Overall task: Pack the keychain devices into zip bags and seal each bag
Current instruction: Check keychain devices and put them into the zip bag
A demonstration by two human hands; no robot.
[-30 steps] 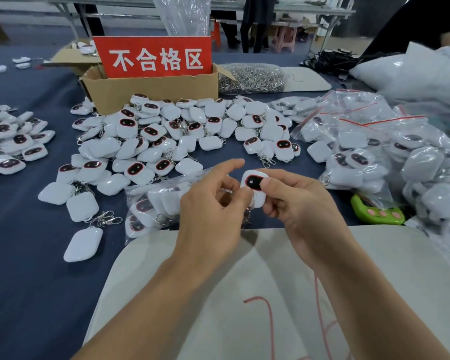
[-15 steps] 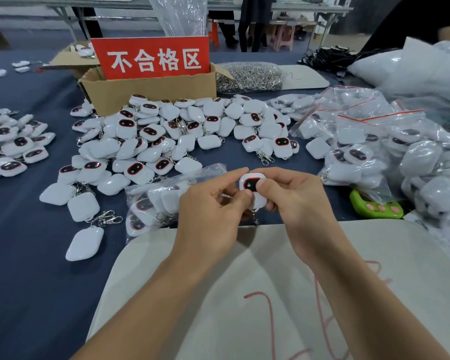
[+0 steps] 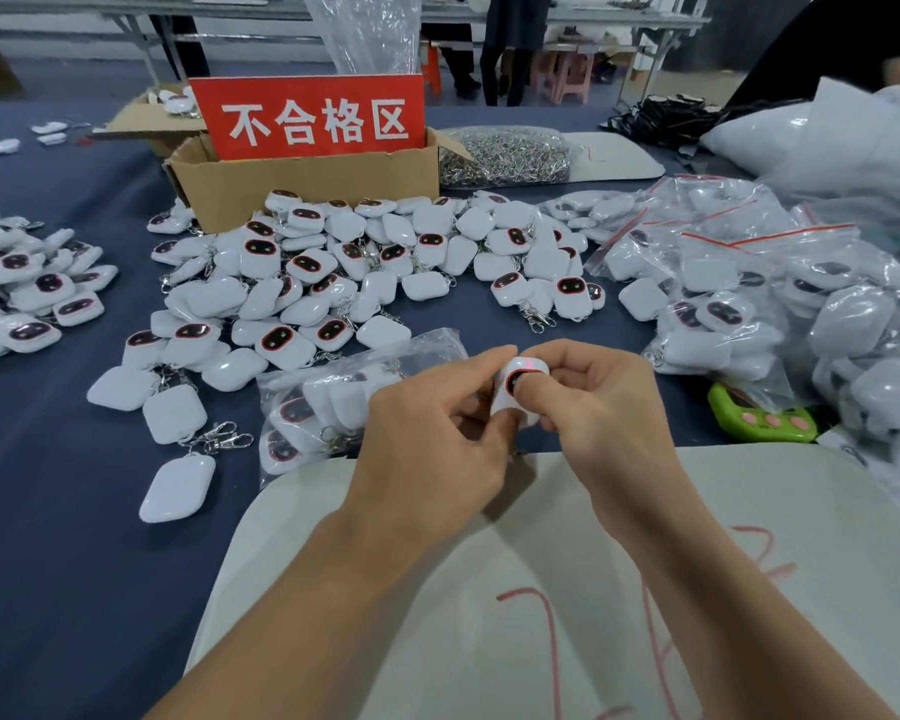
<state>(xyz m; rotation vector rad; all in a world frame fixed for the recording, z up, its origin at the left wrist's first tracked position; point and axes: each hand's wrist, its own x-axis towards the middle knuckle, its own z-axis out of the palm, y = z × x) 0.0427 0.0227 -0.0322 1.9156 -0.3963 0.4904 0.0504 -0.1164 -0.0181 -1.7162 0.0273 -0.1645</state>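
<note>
One keychain device (image 3: 515,389), pinched by my left hand (image 3: 427,449) and right hand (image 3: 604,407).
Its red light (image 3: 528,364) just came on; it likely works, so bagging comes next.

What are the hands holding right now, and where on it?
One white keychain device, held between both hands. The left hand pinches its left edge; the right hand grips its right side, thumb on the front face.

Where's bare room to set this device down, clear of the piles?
Free: the white mat at the near edge; the blue cloth left of it. Crowded: the loose pile ahead, the filled bag beside the left hand, the bagged heap at right.
</note>
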